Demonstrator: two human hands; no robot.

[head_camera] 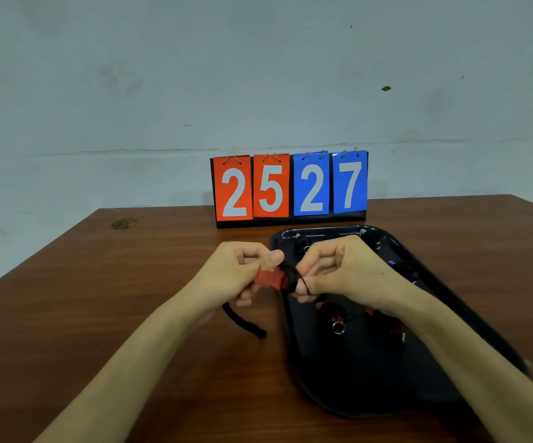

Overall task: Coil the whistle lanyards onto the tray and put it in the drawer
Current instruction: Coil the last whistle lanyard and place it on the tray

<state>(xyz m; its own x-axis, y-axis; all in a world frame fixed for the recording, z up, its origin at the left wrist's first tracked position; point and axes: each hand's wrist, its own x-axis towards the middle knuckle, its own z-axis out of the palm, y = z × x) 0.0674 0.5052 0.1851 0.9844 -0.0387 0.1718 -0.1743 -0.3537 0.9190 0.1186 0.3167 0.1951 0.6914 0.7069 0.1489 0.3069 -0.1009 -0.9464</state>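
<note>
A person's two bare forearms reach in from the bottom of the frame over a brown wooden table [131, 282]. At centre frame the left hand [236, 273] pinches a small red plastic whistle [269, 278] between thumb and curled fingers. The right hand [338, 270], just beside it, has its fingers closed around the black lanyard cord [303, 282] where it joins the whistle, apparently winding it. The loose tail of the cord [242, 321] droops below the left hand and lies on the table, left of the tray.

A glossy black plastic tray [354, 394] fills the lower right of the frame, partly under the right forearm. On it lie other whistles with cords already bundled: one red with a metal ring [338, 321] is clear, a second red one [397, 329] sits near the forearm, and darker shapes at the tray's far end are too dim to count surely.

The whistle looks light and rigid, an easy thing to pinch by its body. The cord seems soft and limp, likely to spring loose unless the coil is pinched while being set down.

Behind the hands, upper centre, stands one flip scoreboard [289, 187] with four cards, two red reading 25 and two blue reading 27. No drawer is visible.
</note>
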